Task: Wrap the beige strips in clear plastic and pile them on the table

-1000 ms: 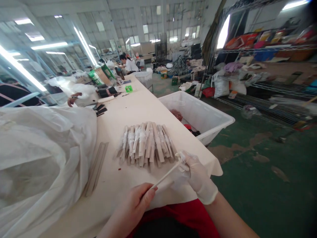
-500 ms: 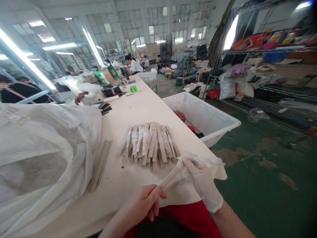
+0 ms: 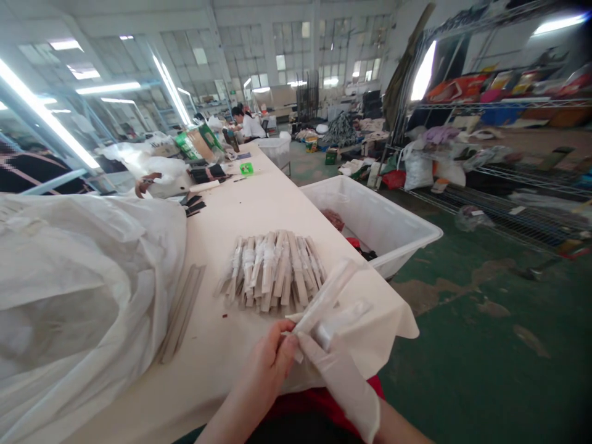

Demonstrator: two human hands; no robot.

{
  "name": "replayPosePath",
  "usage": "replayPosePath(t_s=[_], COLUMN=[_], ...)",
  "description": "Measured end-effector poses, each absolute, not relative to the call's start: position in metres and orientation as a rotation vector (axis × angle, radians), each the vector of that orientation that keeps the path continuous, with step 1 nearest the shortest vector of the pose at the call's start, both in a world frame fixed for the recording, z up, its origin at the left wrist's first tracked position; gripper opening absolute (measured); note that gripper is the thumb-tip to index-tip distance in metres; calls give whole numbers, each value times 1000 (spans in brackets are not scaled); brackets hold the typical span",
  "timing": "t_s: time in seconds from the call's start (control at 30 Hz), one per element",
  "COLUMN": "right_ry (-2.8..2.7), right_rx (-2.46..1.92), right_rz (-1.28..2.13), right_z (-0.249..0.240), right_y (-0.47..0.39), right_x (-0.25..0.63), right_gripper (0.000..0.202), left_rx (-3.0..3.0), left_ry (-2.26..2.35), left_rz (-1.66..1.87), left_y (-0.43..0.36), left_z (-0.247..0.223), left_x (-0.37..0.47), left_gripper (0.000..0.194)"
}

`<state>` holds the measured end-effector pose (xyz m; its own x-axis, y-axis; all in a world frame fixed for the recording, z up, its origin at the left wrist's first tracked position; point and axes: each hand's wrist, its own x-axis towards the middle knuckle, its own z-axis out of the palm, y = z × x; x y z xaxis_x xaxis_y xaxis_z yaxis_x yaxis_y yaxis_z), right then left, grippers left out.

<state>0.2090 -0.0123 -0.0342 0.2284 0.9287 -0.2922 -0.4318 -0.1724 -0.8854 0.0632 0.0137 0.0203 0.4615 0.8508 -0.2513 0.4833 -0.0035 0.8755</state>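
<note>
My bare left hand (image 3: 271,364) pinches the near end of a thin pale stick (image 3: 324,302) that sits inside a clear plastic sleeve. My right hand (image 3: 333,370), in a white glove, grips the same sleeved stick right beside the left fingers. The stick points up and away to the right, over the table's near corner. Just beyond it lies a heap of several wrapped sticks (image 3: 272,268) on the cream-covered table (image 3: 259,203).
A big white plastic bag (image 3: 78,290) fills the table's left side, with flat strips (image 3: 182,311) beside it. A white bin (image 3: 370,219) stands to the right of the table. Farther along the table other people work; wire shelving (image 3: 499,154) lines the right wall.
My gloved right hand slid back from the stick's far end to its near end, meeting my left hand. The clear sleeve now covers the stick, which has tilted up.
</note>
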Motion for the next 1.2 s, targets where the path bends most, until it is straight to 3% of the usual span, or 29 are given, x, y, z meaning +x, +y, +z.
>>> replayPosePath(t_s=[0.2, 0.4, 0.5, 0.7, 0.97, 1.2], right_ry=[-178, -293, -271, -243, -231, 24], right_rx=[-975, -965, -955, -883, -666, -759], right_rz=[1203, 1441, 1372, 1294, 1436, 1477], right_z=[-9, -20, -21, -24, -47, -32], right_y=[0, -7, -12, -6, 7, 14], right_x=[233, 196, 206, 251, 238, 247], right_gripper=[38, 39, 39, 37, 23, 24], left_rx=[1770, 1806, 1821, 1654, 1551, 1730], left_ry=[1223, 1212, 1207, 1655, 1840, 1840], left_rz=[399, 496, 499, 984, 817, 819], left_y=[18, 15, 16, 75, 179, 158], left_z=[14, 9, 14, 27, -11, 9], left_x=[51, 67, 52, -6, 0, 3], left_gripper=[30, 30, 30, 32, 30, 17])
